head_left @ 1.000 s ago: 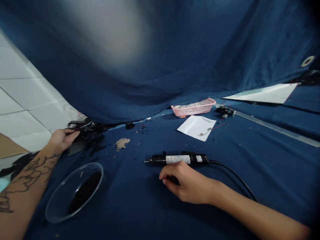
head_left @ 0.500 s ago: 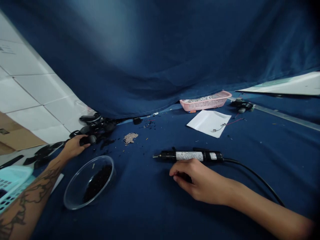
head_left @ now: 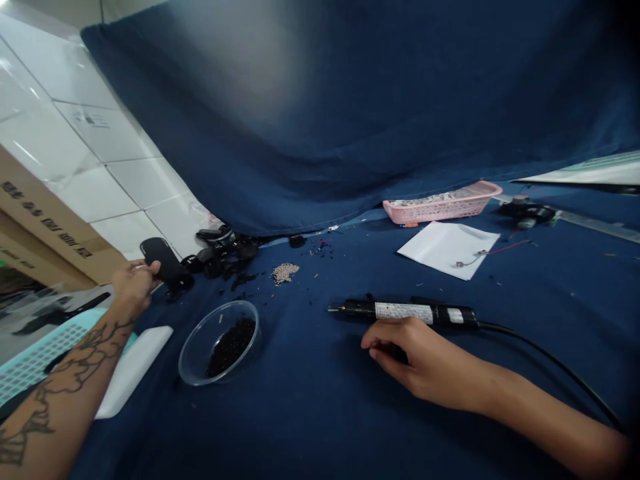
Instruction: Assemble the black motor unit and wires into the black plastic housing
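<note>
At the left, my left hand [head_left: 134, 285] grips a flat black plastic part [head_left: 163, 261] with rounded ends, near a pile of black parts [head_left: 225, 250]. My right hand [head_left: 400, 350] rests on the blue cloth with its fingers curled together, just in front of a black electric screwdriver [head_left: 407, 311]. Whether anything small is between those fingers is hidden. A clear round bowl [head_left: 187, 347] holding small black pieces [head_left: 231, 347] stands between my hands. Beyond it lies a small heap of screws [head_left: 285, 273].
A pink basket [head_left: 440, 211] stands at the back, behind a white paper [head_left: 445, 248] with a small wired piece. Dark parts [head_left: 527, 212] lie at the right back. A teal basket [head_left: 45, 350], a white object [head_left: 133, 370] and cardboard boxes [head_left: 55, 230] are at the left.
The view has swung left. My left hand has moved further left and now holds up a flat black part instead of the rounded black item at the pile. My right hand remains beside the screwdriver.
</note>
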`<control>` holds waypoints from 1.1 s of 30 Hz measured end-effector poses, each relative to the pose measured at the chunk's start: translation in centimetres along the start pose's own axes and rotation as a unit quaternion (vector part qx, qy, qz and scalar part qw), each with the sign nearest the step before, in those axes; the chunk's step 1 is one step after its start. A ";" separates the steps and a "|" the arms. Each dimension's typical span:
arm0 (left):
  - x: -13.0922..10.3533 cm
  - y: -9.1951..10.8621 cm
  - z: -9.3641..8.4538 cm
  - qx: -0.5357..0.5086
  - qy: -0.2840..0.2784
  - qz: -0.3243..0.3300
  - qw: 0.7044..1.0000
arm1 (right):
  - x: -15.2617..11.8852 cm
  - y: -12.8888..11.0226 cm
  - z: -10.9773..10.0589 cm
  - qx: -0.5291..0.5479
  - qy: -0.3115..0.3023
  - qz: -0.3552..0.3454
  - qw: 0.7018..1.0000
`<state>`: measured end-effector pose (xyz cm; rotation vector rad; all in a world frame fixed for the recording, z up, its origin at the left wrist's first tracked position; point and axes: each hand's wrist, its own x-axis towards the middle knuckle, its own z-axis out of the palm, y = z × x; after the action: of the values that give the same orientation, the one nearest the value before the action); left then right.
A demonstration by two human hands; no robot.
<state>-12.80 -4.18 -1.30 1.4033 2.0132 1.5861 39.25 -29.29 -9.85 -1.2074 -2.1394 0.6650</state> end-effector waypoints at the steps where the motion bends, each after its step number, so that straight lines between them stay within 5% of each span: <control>1: 0.0 0.3 0.1 -0.023 -0.009 -0.016 1.000 | 0.0 0.0 0.0 -0.002 0.001 0.001 1.000; 11: -1.3 2.2 3.3 -0.106 -0.076 -0.082 0.988 | 0.1 -0.1 0.0 0.010 -0.002 -0.001 1.000; 20: -1.5 2.4 6.2 -0.005 -0.075 -0.016 0.997 | 0.1 -0.1 0.0 0.003 0.005 0.002 1.000; 27: -1.2 1.8 5.8 0.168 -0.085 0.084 0.978 | 0.1 0.0 0.0 -0.011 0.009 -0.005 1.000; 33: -0.2 1.6 5.2 0.199 -0.106 0.087 0.970 | 0.1 -0.3 -0.2 -0.004 0.007 -0.010 1.000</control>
<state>-8.36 -1.13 -2.08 1.8475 2.2057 1.0627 39.20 -29.33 -9.52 -1.1911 -2.1412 0.6378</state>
